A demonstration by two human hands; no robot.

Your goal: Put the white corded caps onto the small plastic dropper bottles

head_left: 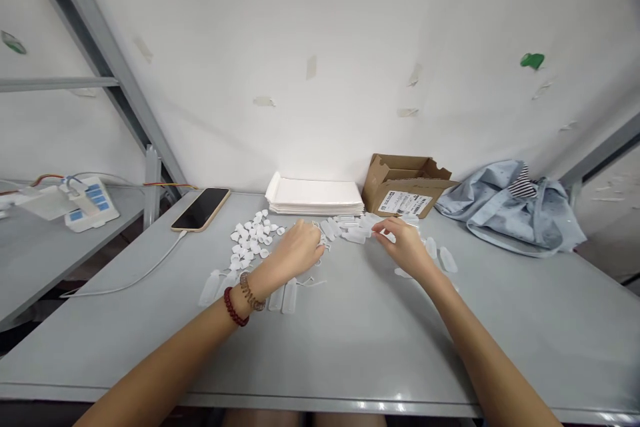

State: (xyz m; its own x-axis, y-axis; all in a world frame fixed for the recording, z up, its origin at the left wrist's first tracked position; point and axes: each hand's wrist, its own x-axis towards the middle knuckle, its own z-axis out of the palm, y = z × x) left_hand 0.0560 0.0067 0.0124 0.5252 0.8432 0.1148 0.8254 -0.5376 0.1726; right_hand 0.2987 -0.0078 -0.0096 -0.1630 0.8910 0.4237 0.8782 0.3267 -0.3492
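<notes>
Far left of the white stack (315, 199), on the next bench, sits a labelled device (90, 203) with wires, clear of the work.

Left of the stack a phone (201, 208) lies face up, and its cable (145, 275) trails toward the front-left edge of the table (350, 360). Risk: a forearm snags the cable and drags the phone through the parts.

Just front-left of the stack is a loose scatter of white caps (253, 240). They look light and nothing contains them, so one wrist sweep would send them off.

Further out from the stack, a few clear tubes (283, 295) lie flat by the bracelets (240, 297). Their round bodies would likely roll if the beads catch them.

Left hand (295, 248), straight in front of the stack: knuckles up, fingers curled down over something small. Can't tell if it grips anything.

More tubes are heaped off the stack's right end.

Right hand (406, 248), front-right of the stack below the cardboard box (405, 190): thumb and forefinger pinched on what looks like one clear tube at the heap's edge. Risks: clear on grey is hard to see, so a mis-pick or double-pick is easy, and slick plastic may slip from a tip pinch.

Far right of the stack a blue garment (510, 213) is bunched up. Strays could roll under it.
</notes>
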